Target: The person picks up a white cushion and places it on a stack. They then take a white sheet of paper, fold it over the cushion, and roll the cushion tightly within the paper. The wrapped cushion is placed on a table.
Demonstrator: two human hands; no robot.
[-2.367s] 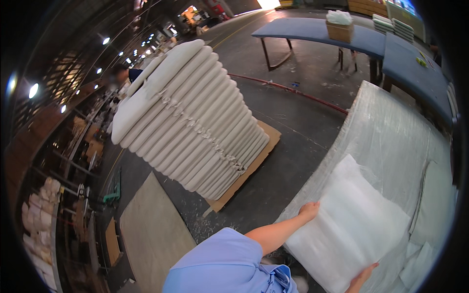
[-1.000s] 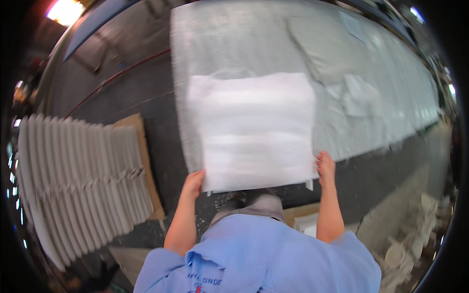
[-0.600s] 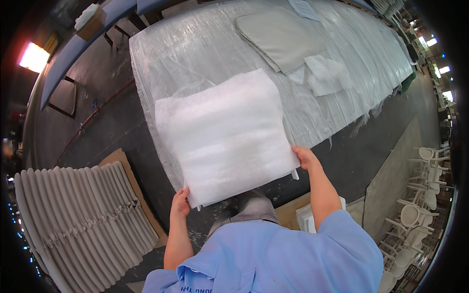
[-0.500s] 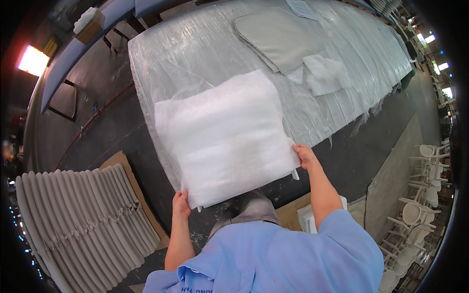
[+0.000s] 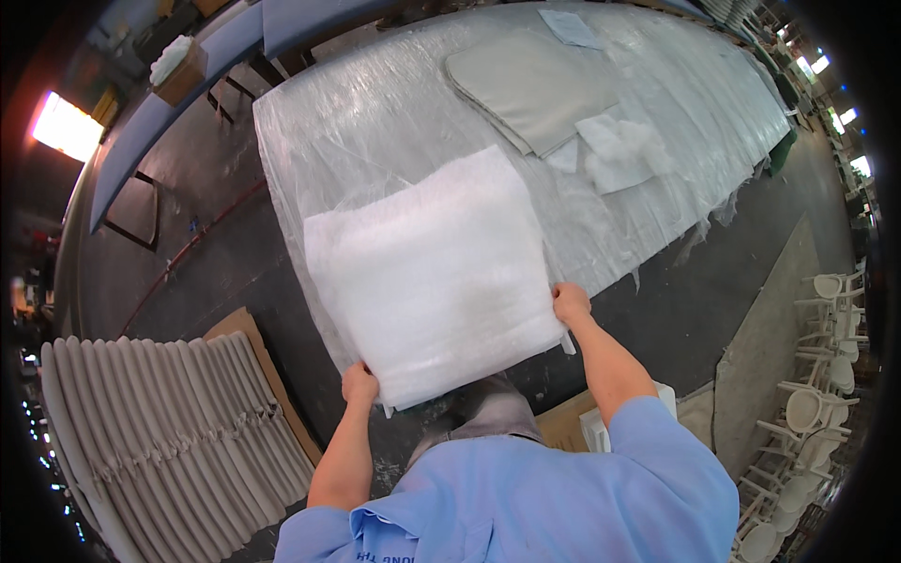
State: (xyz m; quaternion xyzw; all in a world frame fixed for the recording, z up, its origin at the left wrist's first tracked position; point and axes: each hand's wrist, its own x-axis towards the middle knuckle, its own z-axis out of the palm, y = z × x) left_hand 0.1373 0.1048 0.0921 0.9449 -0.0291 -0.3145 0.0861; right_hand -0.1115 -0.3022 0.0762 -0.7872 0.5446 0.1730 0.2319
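Fingers (image 5: 563, 298) of both hands, left hand (image 5: 359, 384) and right hand (image 5: 570, 304), are gripping white foam pad (image 5: 432, 272) by near corners, centre frame, over plastic-covered tabletop (image 5: 375, 131).

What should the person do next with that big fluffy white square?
Probably lower it flat onto the plastic-covered table. Both the left hand and right hand grip the white padding sheet by its near corners, and it already hangs over the table's bare near end.

Grey seat cushion (image 5: 530, 84) laid on plastic-covered table (image 5: 713, 122); stacked grey cushions (image 5: 160, 441) piled lower left; white chairs (image 5: 817, 413) stacked at right.
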